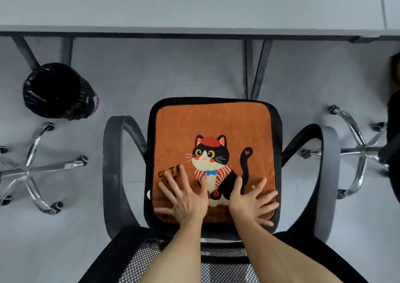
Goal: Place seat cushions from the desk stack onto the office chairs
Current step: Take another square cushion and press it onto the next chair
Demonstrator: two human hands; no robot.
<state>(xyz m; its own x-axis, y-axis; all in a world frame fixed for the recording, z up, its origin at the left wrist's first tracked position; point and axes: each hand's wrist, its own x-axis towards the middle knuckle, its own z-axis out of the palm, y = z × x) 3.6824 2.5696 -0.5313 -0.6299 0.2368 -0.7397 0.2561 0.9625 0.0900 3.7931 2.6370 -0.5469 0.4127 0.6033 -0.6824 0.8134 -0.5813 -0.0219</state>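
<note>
An orange seat cushion [213, 127] printed with a black-and-white cat in a red beret lies flat on the seat of a black office chair [112, 163]. I look straight down over the chair's mesh backrest. My left hand [184, 198] presses flat on the cushion's near left part, fingers spread. My right hand [252, 200] presses flat on the near right part, fingers spread too. Both forearms reach over the backrest. No cushion stack is in view.
A grey desk [194, 3] runs across the top, its dark legs [257, 70] behind the chair. A bin lined with a black bag [58, 90] stands at the left. Chrome chair bases sit at the far left [32, 170] and far right [363, 150].
</note>
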